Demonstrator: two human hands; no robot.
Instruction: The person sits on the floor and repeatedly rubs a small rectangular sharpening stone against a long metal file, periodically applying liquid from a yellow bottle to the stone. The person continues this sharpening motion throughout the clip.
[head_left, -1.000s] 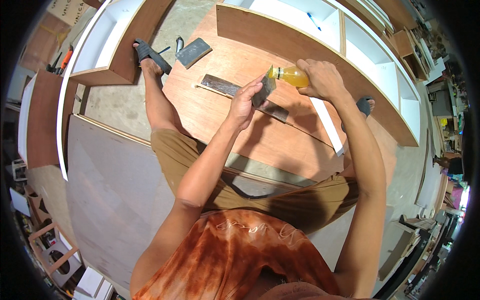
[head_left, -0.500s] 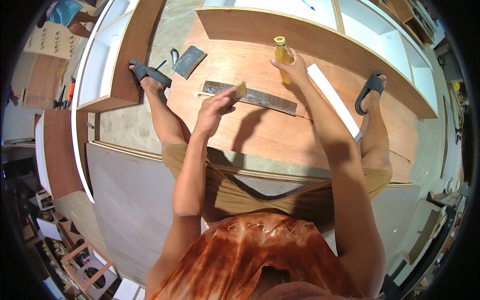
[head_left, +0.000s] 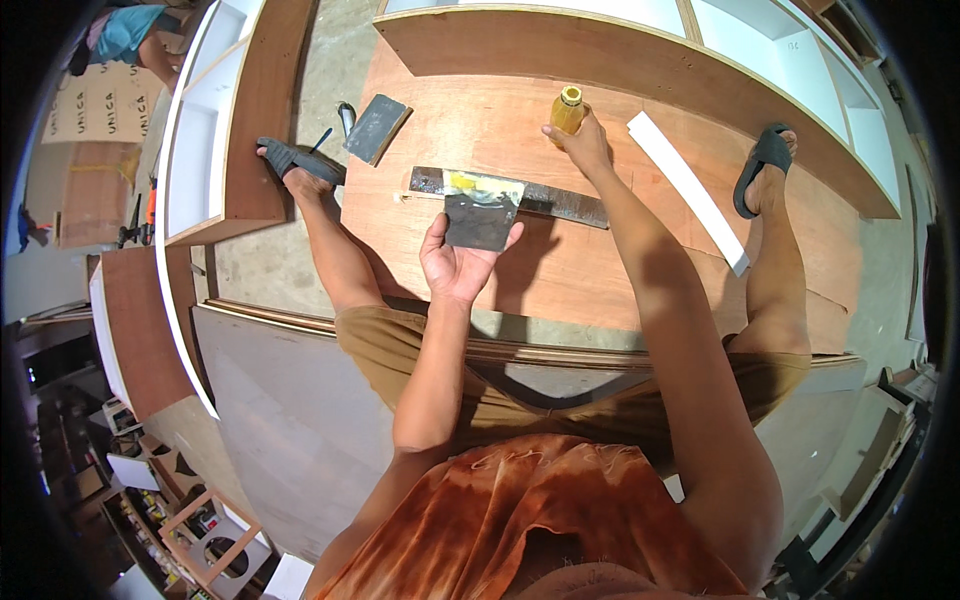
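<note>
My left hand (head_left: pixel 463 268), palm up, holds a dark square spreader (head_left: pixel 481 220), its far edge coated with a yellow and whitish smear. My right hand (head_left: pixel 586 145) grips an uncapped bottle with yellow-amber contents (head_left: pixel 567 112), standing nearly upright over the plywood. Beneath the spreader lies a long dark strip (head_left: pixel 568 206) with a wet-looking, glossy face; its middle is partly hidden. The plywood panel (head_left: pixel 390 262) lies under all these, between my feet.
Right of the bottle lies a white strip (head_left: pixel 690 190). A dark rectangular block (head_left: pixel 377 128) sits beyond my left foot. White-lined wooden cabinets (head_left: pixel 560 50) border the far side and the left. Another person (head_left: pixel 130 38) is at the far left.
My left hand has turned palm up, bringing the spreader's broad face and smeared edge into sight. My right hand has brought the bottle slightly lower and nearer.
</note>
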